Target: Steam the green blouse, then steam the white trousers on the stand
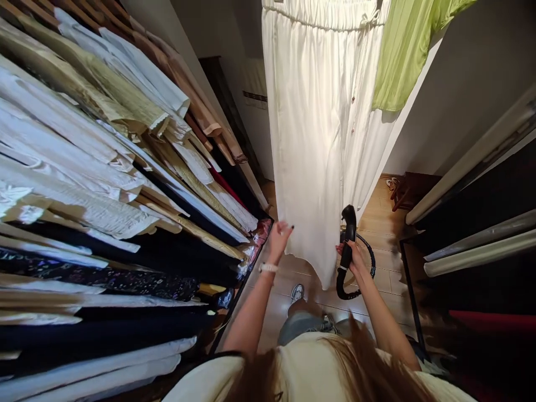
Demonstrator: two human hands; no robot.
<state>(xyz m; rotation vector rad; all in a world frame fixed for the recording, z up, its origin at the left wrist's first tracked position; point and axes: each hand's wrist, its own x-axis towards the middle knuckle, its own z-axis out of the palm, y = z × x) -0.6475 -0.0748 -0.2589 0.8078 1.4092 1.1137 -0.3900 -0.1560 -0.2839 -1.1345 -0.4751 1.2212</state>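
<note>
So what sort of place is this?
Probably a clothing shop's stockroom or a tailor's storeroom, though I can't be sure. Racks of folded garments or fabric line a narrow aisle, a long white garment hangs ahead, and the right hand holds a black garment steamer head.

Head view: right hand gripping a black garment steamer with coiled hose; open left hand at the hem of a hanging white garment, beside racked clothing.
</note>
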